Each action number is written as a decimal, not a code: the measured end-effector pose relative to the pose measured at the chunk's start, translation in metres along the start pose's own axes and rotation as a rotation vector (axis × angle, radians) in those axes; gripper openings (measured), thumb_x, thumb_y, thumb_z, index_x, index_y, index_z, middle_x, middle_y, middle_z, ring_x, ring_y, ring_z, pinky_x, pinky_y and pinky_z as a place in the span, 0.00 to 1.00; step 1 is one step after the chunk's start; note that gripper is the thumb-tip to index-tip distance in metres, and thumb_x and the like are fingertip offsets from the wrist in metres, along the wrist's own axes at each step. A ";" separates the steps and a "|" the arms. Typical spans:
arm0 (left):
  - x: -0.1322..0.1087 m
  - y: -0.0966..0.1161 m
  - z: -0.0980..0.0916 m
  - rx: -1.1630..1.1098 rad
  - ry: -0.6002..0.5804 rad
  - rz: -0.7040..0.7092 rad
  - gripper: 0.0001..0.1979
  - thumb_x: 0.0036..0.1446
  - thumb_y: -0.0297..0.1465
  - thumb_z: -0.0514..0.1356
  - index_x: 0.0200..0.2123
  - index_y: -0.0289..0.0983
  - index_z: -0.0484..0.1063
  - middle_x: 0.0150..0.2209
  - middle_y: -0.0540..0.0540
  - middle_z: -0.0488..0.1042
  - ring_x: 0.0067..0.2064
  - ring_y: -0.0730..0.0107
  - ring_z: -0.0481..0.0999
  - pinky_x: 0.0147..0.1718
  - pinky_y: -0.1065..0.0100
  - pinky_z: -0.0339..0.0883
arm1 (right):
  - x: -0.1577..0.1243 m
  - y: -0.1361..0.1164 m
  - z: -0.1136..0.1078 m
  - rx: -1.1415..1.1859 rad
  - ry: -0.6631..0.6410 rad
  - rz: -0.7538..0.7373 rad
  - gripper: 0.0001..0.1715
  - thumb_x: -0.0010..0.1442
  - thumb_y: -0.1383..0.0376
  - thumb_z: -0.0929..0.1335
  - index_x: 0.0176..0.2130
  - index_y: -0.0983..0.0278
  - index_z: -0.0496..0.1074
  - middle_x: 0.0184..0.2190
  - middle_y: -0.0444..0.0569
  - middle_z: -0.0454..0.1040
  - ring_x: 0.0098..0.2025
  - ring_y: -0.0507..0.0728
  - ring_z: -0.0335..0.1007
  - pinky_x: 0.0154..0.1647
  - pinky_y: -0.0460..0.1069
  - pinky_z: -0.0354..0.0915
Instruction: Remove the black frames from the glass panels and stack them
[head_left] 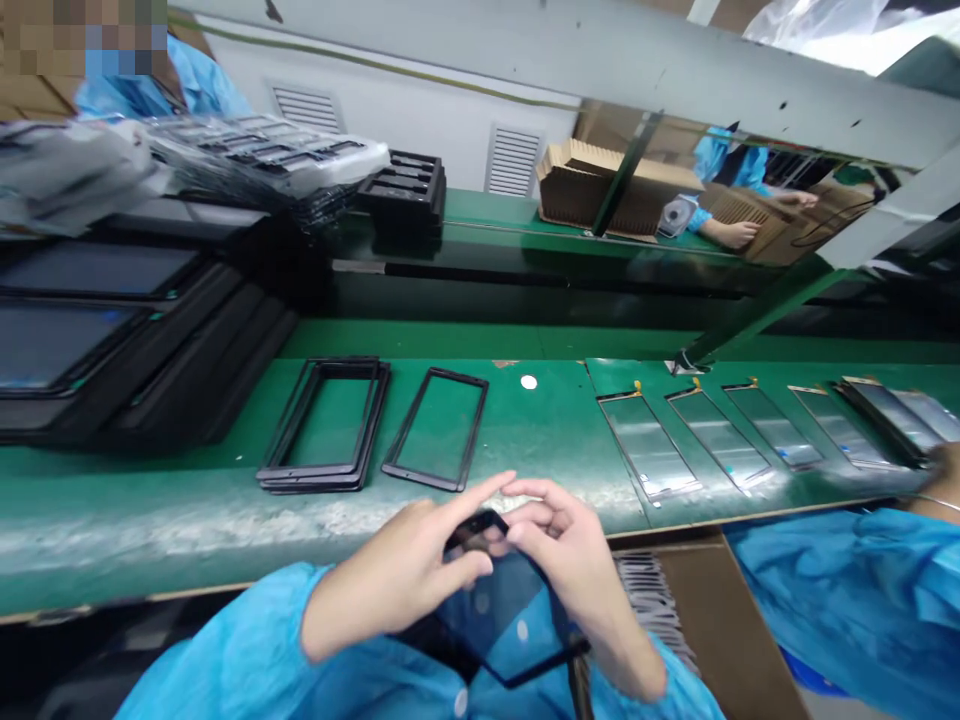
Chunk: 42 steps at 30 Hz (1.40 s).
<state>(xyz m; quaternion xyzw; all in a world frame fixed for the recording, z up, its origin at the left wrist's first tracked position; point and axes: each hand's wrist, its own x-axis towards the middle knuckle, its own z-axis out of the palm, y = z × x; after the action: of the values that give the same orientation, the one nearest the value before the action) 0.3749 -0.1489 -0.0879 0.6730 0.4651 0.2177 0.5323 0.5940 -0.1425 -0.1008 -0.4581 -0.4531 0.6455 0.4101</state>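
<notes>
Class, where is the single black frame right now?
Head view: the single black frame lies on the green bench, left of centre, just right of the stack of frames, beyond the left hand and right hand holding a dark panel.

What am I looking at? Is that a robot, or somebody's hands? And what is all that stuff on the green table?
No robot here, just a person. The camera sits on their head and looks down, so you see what they see. Their left hand and right hand hold a dark see-through panel near its top corner. In front is a green bench. On it lie a stack of black frames, one single frame beside it, and a row of shiny strips to the right. Black trays are piled on the left. The blue sleeve at the right edge belongs to someone else.
</notes>
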 end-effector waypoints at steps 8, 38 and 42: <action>-0.013 -0.036 -0.003 -0.484 0.353 -0.169 0.24 0.67 0.45 0.62 0.59 0.42 0.59 0.47 0.37 0.85 0.33 0.61 0.86 0.24 0.70 0.73 | -0.007 0.022 -0.061 -0.044 0.180 0.152 0.25 0.59 0.43 0.74 0.34 0.61 0.85 0.32 0.56 0.88 0.32 0.63 0.86 0.37 0.53 0.79; 0.000 -0.019 -0.006 0.655 0.416 0.457 0.18 0.69 0.31 0.62 0.60 0.46 0.75 0.62 0.47 0.78 0.65 0.51 0.74 0.71 0.42 0.56 | -0.029 0.018 -0.016 -0.156 0.313 -0.156 0.11 0.61 0.55 0.75 0.44 0.52 0.85 0.29 0.47 0.89 0.28 0.60 0.87 0.31 0.47 0.81; 0.010 -0.015 -0.002 0.604 0.322 0.523 0.12 0.73 0.30 0.57 0.49 0.40 0.81 0.43 0.49 0.88 0.42 0.61 0.86 0.48 0.60 0.78 | -0.029 0.021 -0.015 -0.186 0.306 -0.163 0.11 0.61 0.56 0.75 0.44 0.51 0.85 0.29 0.47 0.89 0.28 0.61 0.87 0.31 0.48 0.82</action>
<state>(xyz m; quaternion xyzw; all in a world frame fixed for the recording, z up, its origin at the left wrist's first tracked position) 0.3724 -0.1391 -0.1031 0.8513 0.3989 0.3015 0.1588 0.6132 -0.1724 -0.1176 -0.5485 -0.4788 0.4883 0.4811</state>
